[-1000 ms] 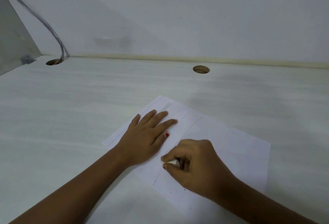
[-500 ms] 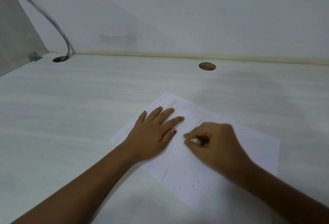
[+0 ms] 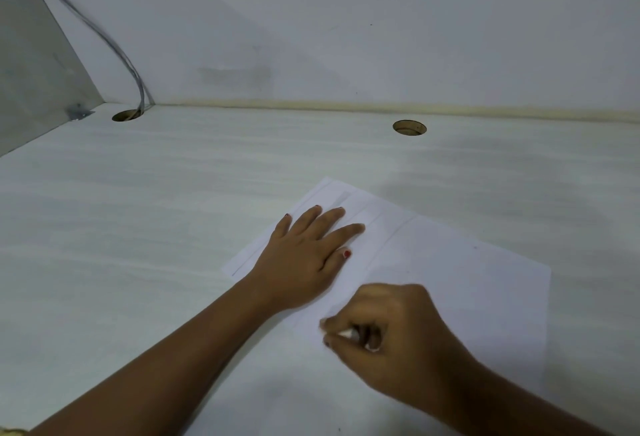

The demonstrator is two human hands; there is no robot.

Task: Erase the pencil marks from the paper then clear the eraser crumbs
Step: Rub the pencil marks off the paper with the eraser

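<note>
Erasing step: the paper (image 3: 467, 280) lies on the table (image 3: 138, 228). The left hand (image 3: 304, 255) presses flat on its far-left part, and the right hand (image 3: 388, 335) pinches an eraser (image 3: 346, 333) near its front edge. Next, probably: rub the faint pencil lines (image 3: 393, 241).

The eraser (image 3: 346, 333) was nearly all hidden inside the curled fingers of the right hand (image 3: 391, 338). Only a small white tip showed, and whether it touched the paper (image 3: 467, 290) could not be told. That hand was motion-blurred. With its forearm it covered the paper's near part at 6 o'clock, where the sheet ran off the lower edge. The left hand (image 3: 304, 259) lay over the sheet's 10 o'clock part, hiding stretches of the faint lines (image 3: 391, 241). Dark specks (image 3: 475, 247) on the paper were too small to identify. The cable (image 3: 133, 72) was cut off at 11 o'clock. A yellowish thing (image 3: 14, 431) at 7 o'clock was mostly out of frame.
</note>
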